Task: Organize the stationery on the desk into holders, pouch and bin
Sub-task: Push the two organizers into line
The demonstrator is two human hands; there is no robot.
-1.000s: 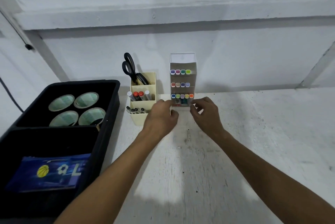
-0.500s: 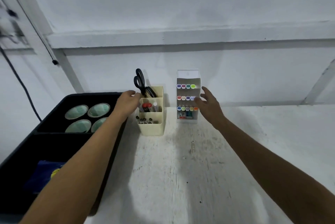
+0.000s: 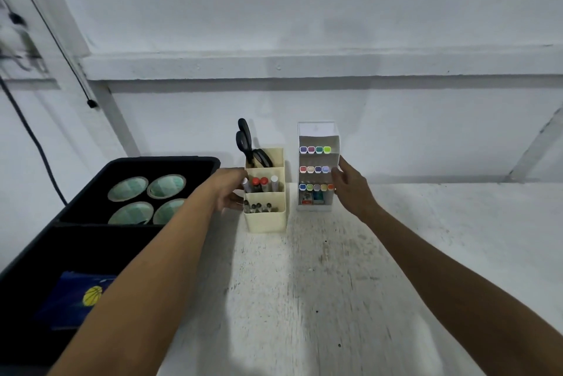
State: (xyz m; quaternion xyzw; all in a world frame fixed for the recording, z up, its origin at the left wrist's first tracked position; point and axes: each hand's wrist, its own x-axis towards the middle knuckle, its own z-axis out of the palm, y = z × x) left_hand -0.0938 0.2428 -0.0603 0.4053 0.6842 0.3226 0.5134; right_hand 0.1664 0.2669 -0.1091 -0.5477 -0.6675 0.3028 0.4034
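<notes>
L hand [image 3: 227, 189] grips cream holder [image 3: 265, 217]; R hand [image 3: 350, 186] on white holder [image 3: 316, 208].

Bin [image 3: 195, 162] at left of surface [image 3: 335, 284], tape rolls [image 3: 146, 196] and pouch [image 3: 76, 299] inside. Pen holder [image 3: 265, 220] right of bin, scissors [image 3: 246, 144] in back part. Marker rack [image 3: 318, 208] further right.
</notes>
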